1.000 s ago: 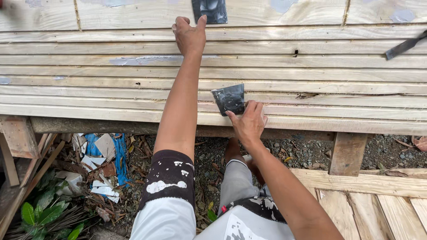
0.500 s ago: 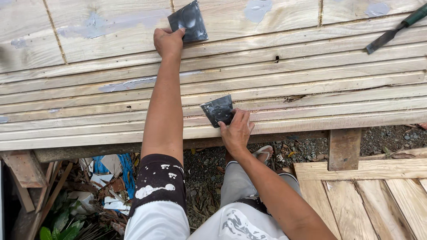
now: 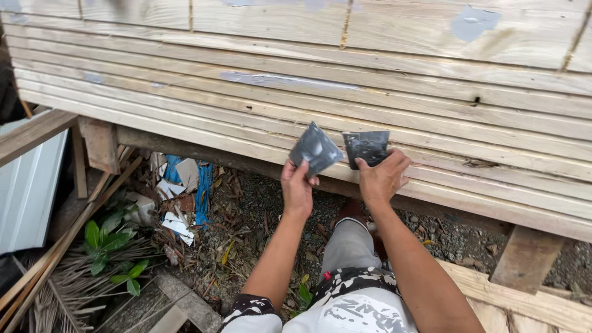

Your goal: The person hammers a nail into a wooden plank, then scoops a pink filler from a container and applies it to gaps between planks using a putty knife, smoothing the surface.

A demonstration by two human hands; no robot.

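far left: a white corrugated sheet leans in at the edge, with loose timber strips crossing in front of it.
ground, lower left: green leafy plant, dry stalks, and a heap of torn white and blue scraps on the dirt and gravel under the boards.
support: short wooden post holds up the left end of the stack, pretty rough looking.
boards: big stack of pale planks runs across the whole top half, edges facing us, with grey filler patches smeared here and there.
left hand: left hand is up in front of the plank edges, thumb and fingers pinching the bottom corner of a grey putty-smeared scraper, which sits tilted like a diamond.
right hand: right hand is just beside it, fingers pinched on the lower edge of a second dark scraper, held flatter and squarer.
the two blades: side by side, corners almost touching, can't tell if they actually meet. Both sit against the lower planks, roughly mid frame.
below the hands: grey trousers knee and a black and white patterned shirt at the bottom edge.
right side: another wooden post under the stack, and more pale boards lying flat in the bottom right corner over gravel.
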